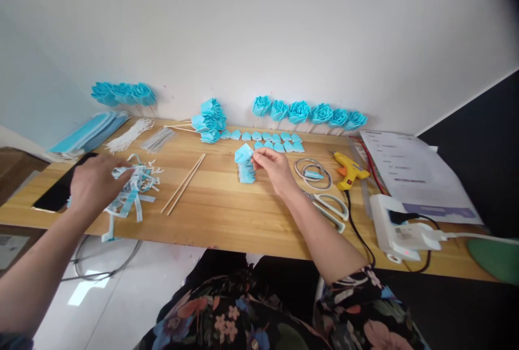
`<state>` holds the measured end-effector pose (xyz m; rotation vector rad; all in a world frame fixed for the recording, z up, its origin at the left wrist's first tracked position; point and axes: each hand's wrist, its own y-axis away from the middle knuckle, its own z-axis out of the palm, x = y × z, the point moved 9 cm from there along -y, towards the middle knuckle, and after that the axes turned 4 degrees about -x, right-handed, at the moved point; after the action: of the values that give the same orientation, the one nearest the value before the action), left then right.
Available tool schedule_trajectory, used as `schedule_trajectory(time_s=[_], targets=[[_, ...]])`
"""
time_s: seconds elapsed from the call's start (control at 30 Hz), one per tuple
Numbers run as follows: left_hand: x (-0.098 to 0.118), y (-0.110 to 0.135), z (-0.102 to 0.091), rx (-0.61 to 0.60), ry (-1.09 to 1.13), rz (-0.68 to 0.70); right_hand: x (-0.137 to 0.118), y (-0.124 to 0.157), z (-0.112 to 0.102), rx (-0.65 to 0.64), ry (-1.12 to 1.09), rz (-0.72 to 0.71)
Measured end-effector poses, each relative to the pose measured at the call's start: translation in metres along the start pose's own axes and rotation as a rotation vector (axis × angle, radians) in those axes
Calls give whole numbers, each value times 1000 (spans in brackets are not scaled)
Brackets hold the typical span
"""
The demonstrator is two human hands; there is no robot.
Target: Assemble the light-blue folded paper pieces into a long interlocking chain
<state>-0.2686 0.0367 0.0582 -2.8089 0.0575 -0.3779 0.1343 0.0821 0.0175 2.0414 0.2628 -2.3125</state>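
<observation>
My right hand (271,166) pinches a light-blue fabric petal (244,153) between thumb and fingertips. Just below it, a stack of similar blue petals (246,173) lies on the wooden table (219,207). My left hand (97,180) hovers palm down at the near edge of a pile of white and blue scrap strips (135,190), its thumb and index finger apart and nothing visible in them. Beside that hand lies a black phone (52,193). Two wooden sticks (183,183) rest between my hands. Behind the right hand are rows of folded blue petals (278,137).
Blue fabric roses (299,112) on sticks lean along the wall, with more roses (210,120) bunched mid-table. Right of my hand are wire rings (324,182), scissors (338,207), a yellow glue gun (349,170), a white power strip (385,226) with cords, and printed sheets (417,172).
</observation>
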Motion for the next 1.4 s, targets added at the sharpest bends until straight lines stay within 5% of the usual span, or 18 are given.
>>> schedule_trajectory(time_s=[0.07, 0.17, 0.33, 0.47, 0.67, 1.03, 1.23, 1.4], targets=[[15, 2, -9, 109, -66, -9, 2, 0, 3, -26, 9, 13], [71, -3, -14, 170, 27, 83, 2, 2, 9, -90, 55, 15], [186, -26, 30, -281, 514, 310, -1, 7, 24, -238, 211, -22], [233, -38, 64, -562, 644, 374, -3, 9, 29, -299, 347, -38], [235, -42, 88, -704, 672, 310, -5, 9, 29, -284, 429, -63], [215, -56, 84, -388, 1072, 37, 3, 4, 19, -188, 186, 24], [225, -50, 86, -369, 1128, 51, 4, 1, 14, -158, 166, 5], [218, -63, 94, -297, 1056, 58, -5, -7, -12, -1, 175, -68]])
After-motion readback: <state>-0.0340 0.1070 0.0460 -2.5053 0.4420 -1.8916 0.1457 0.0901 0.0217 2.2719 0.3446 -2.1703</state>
